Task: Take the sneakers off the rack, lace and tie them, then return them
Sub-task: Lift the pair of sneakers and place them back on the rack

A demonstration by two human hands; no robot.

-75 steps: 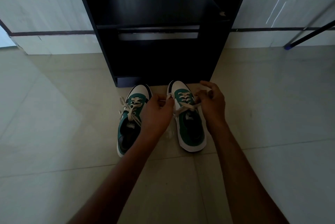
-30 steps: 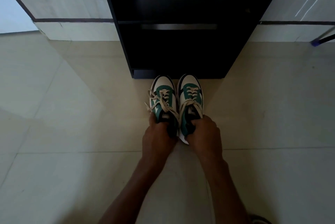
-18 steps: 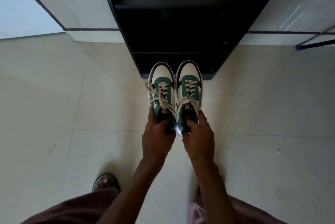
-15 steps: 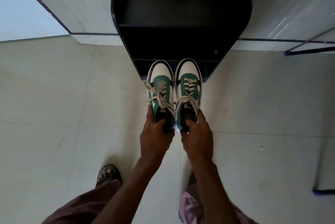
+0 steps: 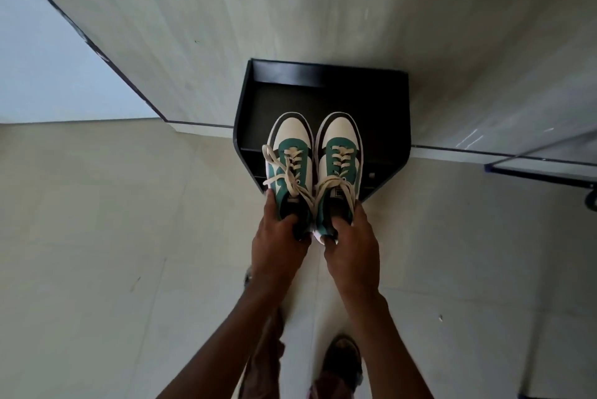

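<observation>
Two green, white and black sneakers are held side by side in the air, toes pointing away from me. The left sneaker (image 5: 290, 153) has cream laces tied in a loose bow; my left hand (image 5: 277, 243) grips its heel. The right sneaker (image 5: 340, 153) is laced and tied too, and my right hand (image 5: 352, 246) grips its heel. Both shoes hover over the front of the black rack (image 5: 381, 107), seen from above against the wall.
Pale tiled floor (image 5: 97, 237) lies all around. My sandalled feet (image 5: 342, 356) show below my arms. A dark metal frame with a blue foot (image 5: 491, 167) runs along the wall at the right. A wall corner juts out at the left.
I have stood up from the floor, lifting both sneakers by their heels. They rose from the tiles to above the rack's top, which I now see from overhead.
</observation>
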